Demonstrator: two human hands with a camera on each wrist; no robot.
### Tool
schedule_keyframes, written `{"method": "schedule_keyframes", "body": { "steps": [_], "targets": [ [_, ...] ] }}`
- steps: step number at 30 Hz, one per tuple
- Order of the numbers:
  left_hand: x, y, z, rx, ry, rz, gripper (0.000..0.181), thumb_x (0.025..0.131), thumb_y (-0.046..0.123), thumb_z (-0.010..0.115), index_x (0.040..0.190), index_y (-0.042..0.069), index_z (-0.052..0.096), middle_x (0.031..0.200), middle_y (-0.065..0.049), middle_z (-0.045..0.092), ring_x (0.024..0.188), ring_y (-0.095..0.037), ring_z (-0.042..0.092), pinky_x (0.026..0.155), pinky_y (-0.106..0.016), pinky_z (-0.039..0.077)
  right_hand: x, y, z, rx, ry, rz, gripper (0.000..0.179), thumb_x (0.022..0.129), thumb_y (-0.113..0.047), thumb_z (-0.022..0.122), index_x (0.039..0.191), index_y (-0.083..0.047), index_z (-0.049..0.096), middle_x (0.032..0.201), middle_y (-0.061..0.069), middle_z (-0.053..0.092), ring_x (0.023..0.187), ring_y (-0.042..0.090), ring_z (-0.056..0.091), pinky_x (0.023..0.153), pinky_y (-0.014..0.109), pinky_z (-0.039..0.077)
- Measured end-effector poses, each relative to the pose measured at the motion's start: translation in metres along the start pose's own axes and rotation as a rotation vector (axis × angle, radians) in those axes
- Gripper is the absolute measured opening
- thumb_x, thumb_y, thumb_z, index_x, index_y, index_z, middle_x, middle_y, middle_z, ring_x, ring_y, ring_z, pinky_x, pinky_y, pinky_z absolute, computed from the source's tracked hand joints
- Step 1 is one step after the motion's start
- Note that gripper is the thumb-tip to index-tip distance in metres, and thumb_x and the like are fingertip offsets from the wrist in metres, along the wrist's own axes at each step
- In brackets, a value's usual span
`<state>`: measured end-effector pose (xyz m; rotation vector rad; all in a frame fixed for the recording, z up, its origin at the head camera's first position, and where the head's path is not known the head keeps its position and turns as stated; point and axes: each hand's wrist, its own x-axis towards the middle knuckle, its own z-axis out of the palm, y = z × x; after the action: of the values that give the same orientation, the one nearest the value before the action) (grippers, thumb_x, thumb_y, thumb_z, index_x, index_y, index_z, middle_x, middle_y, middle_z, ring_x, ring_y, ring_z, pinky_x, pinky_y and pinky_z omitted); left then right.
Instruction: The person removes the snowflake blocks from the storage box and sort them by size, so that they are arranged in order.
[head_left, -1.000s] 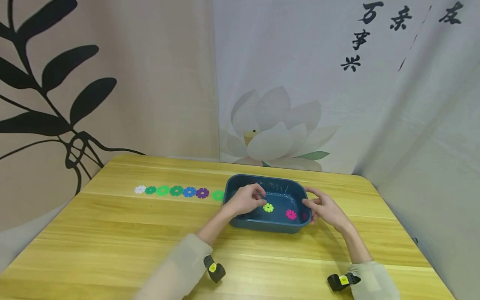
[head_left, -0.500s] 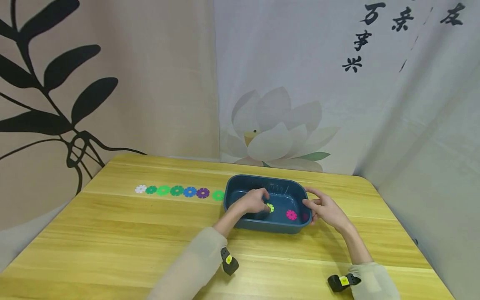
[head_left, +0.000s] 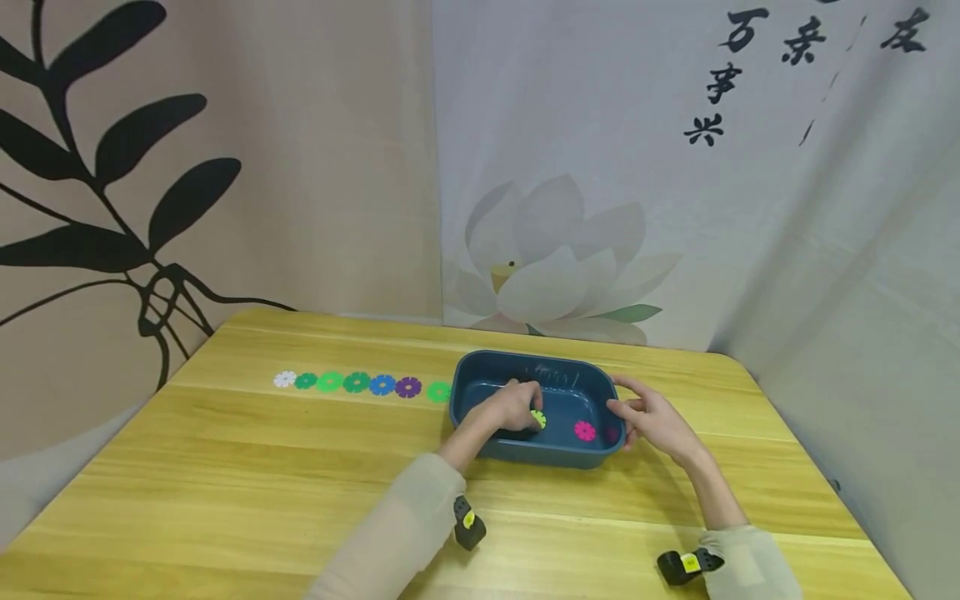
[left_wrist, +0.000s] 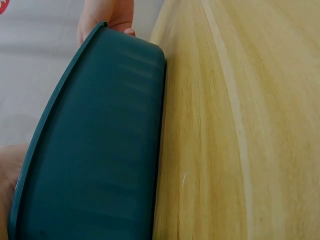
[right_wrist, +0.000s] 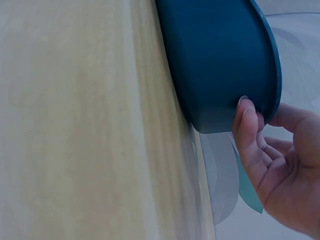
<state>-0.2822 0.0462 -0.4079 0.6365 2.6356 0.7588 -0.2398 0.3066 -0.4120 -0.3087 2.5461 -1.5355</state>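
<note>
A dark blue rectangular plastic basin stands on the wooden table. Reaching over its near wall, my left hand has thumb and forefinger at a yellow-green notched plastic disc on the basin floor, seemingly pinching it. The hand partly covers that disc. To the right on the floor lies a pink disc. My right hand grips the basin's right end, thumb at the rim and fingers against the outer wall. In the right wrist view those fingertips touch the outside just under the rim.
Left of the basin, several notched discs lie in a row: white, greens, blue and purple. A separate light green disc lies close to the basin's left wall. A printed curtain hangs behind the table.
My left hand has lowered into the basin and moved slightly right, its fingers coming to the yellow-green disc. My right hand keeps its hold on the basin, which stays in place.
</note>
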Motion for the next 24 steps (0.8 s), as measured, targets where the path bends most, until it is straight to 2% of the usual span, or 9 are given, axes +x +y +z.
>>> {"method": "schedule_keyframes", "body": {
  "steps": [5,12,15,20,24],
  "targets": [
    [0.001,-0.003,0.0,-0.017,0.036,0.034,0.017,0.093,0.009,0.073,0.101,0.013,0.058,0.1,-0.006,0.06,0.091,-0.021,0.052,0.081,-0.037,0.047,0.001,0.0,0.0,0.001,-0.006,-0.008,0.064,0.104,-0.019,0.058,0.155,0.004,0.027,0.067,0.011,0.058,0.052,0.028,0.062,0.06,0.042,0.059],
    [-0.003,-0.004,-0.001,-0.104,0.083,0.187,0.013,0.096,0.0,0.064,0.102,0.011,0.062,0.08,0.0,0.055,0.07,-0.014,0.046,0.067,-0.028,0.041,0.0,0.002,-0.001,0.018,-0.01,-0.014,0.063,0.105,-0.017,0.057,0.154,0.005,0.026,0.067,0.012,0.057,0.052,0.03,0.062,0.059,0.042,0.058],
    [-0.008,-0.006,-0.003,-0.165,0.111,0.23,0.014,0.096,-0.003,0.06,0.104,0.009,0.063,0.073,-0.001,0.055,0.062,-0.012,0.045,0.063,-0.025,0.04,0.0,0.002,0.0,0.018,-0.009,-0.014,0.063,0.105,-0.018,0.058,0.154,0.005,0.026,0.068,0.013,0.058,0.052,0.03,0.062,0.059,0.042,0.058],
    [-0.021,-0.01,-0.013,-0.241,0.162,0.267,0.017,0.096,-0.004,0.058,0.109,0.005,0.064,0.082,-0.002,0.062,0.068,-0.012,0.051,0.065,-0.026,0.044,-0.001,0.002,0.0,0.021,-0.012,-0.019,0.063,0.105,-0.018,0.058,0.154,0.005,0.026,0.069,0.013,0.058,0.052,0.031,0.062,0.059,0.043,0.058],
    [-0.03,-0.017,-0.02,-0.26,0.233,0.29,0.017,0.096,-0.003,0.058,0.109,0.003,0.066,0.091,-0.005,0.064,0.076,-0.015,0.056,0.069,-0.029,0.046,0.0,0.002,0.0,0.023,-0.014,-0.021,0.064,0.105,-0.018,0.058,0.154,0.005,0.025,0.069,0.013,0.058,0.052,0.032,0.062,0.059,0.044,0.058]
  ]
}}
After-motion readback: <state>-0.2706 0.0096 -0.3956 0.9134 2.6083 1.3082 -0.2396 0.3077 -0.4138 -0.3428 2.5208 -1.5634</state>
